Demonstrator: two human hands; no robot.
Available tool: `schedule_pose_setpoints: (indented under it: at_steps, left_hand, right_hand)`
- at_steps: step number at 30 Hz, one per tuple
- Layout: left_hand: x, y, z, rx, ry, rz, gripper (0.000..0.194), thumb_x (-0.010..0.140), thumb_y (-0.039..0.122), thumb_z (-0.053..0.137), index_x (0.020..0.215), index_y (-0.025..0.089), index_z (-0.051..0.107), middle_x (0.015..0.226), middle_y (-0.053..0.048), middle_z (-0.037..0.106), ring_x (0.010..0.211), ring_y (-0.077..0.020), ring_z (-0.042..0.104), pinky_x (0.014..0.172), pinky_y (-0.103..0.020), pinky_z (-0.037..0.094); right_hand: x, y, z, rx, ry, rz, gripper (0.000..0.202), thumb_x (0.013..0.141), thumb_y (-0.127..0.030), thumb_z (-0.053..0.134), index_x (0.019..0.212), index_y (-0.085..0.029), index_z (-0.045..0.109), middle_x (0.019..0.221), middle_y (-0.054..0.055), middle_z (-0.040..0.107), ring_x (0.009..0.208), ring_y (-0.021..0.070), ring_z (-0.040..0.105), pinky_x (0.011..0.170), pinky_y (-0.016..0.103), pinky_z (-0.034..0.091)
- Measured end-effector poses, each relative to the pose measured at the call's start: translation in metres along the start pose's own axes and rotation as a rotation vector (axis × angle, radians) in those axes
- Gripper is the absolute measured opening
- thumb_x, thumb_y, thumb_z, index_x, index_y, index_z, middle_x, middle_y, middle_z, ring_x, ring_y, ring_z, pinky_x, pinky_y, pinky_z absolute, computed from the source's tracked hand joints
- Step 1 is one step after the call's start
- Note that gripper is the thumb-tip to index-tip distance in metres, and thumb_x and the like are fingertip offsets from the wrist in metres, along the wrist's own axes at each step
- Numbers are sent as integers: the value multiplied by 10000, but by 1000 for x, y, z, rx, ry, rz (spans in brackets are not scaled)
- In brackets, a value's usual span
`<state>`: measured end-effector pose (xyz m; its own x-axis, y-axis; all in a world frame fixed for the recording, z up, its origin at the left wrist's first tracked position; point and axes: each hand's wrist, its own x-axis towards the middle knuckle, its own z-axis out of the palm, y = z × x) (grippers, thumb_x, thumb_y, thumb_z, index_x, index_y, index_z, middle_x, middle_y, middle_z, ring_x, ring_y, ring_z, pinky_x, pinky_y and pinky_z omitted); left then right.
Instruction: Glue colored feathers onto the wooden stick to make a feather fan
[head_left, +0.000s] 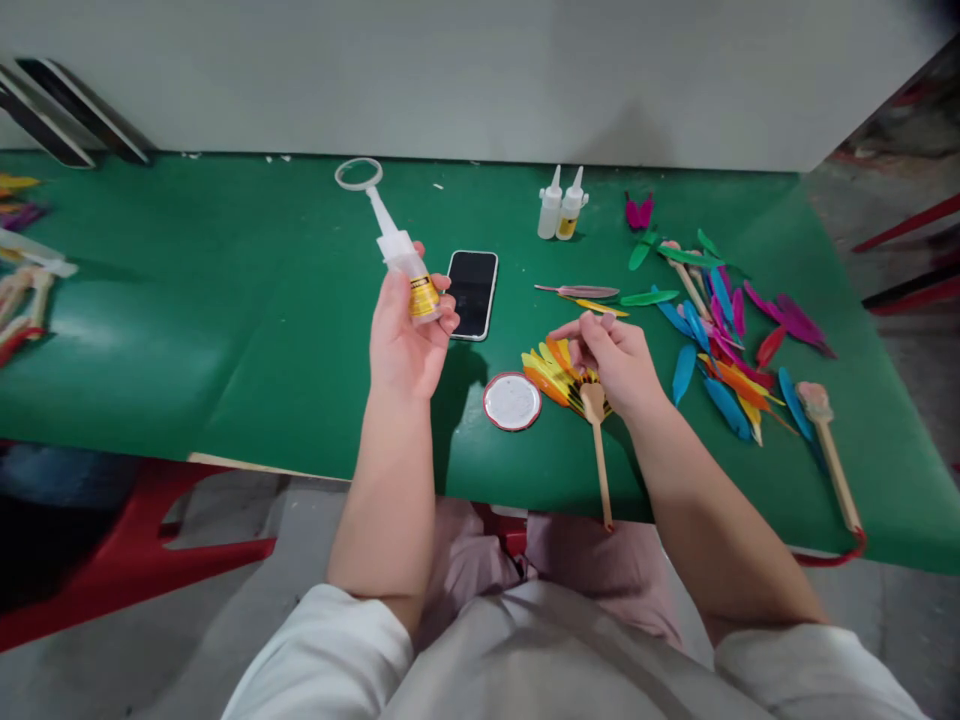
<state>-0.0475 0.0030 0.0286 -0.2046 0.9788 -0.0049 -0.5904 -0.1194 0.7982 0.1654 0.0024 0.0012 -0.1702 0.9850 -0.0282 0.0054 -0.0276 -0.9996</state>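
While left hand [409, 335] grips, glue bottle [405, 262] nozzle points up-left.

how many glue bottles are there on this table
3: one glue bottle held in the left hand, above the table, and two small bottles standing side by side near the far edge. None seem hidden.

**Bright feathers on a green table**

The table [225, 300] is covered in plain deep green. The glue bottle [409, 270] is clear white with a yellow label. The phone [472, 293] shows a black screen edged in white. The round lid [511, 401] is white with a red rim. The feather fan [555, 375] runs yellow to orange (its handle pale wood). The loose feathers [720, 330] mix blue, green, magenta, red and orange.
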Motion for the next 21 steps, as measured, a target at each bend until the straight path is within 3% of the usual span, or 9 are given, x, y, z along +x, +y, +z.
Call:
schedule_pose_setpoints:
  at_steps: [3,7,9,12,15,18,21]
  left_hand:
    - [-3,-1,-3,115,-5,57,180,877,428,516,998,313,584,834,1,597,563,-83,469,495,-215,352]
    - [-5,-4,-11,189,-40,122,176,847,439,569,995,347,595,943,14,614,546,-77,455,474,-238,325]
    - [-5,-4,-12,135,-37,94,144,845,395,578,958,309,604,952,6,616,541,-73,444,465,-228,325]
    - [-5,-1,-8,-6,-68,-11,129,881,295,493,930,232,594,916,-19,617,538,-69,439,452,-200,318]
    - [-8,2,-3,-23,-119,-76,158,902,263,438,973,223,574,886,-28,620,536,-72,448,450,-188,313]
    - [-9,2,-3,34,-117,-92,143,899,343,470,964,254,562,797,-13,603,491,-73,412,431,-195,290]
    - [-8,2,-5,42,-48,-57,234,904,448,443,894,248,564,674,1,538,452,-76,359,412,-209,275]
  right_hand:
    - [-2,1,3,-17,-3,1,490,773,-656,538,738,-193,697,549,-16,479,467,77,413,451,247,339]
    - [-4,3,5,3,98,-41,429,758,-610,603,894,-217,708,556,-31,457,438,70,344,430,255,311]
    - [-5,3,6,22,122,-48,459,786,-629,551,930,-224,710,584,-17,491,435,69,355,442,261,338]
    - [-5,3,8,27,77,-45,526,815,-671,456,896,-223,722,690,26,584,528,94,493,526,281,427]
    - [-7,3,10,-12,57,-69,551,823,-683,421,825,-226,729,728,44,615,629,130,555,568,294,447]
    - [-9,2,12,-44,163,-126,569,839,-680,385,780,-226,723,655,38,569,569,125,512,511,290,395]
    - [-10,0,12,-46,243,-152,586,862,-668,342,783,-225,717,495,-7,402,419,93,359,423,280,277]
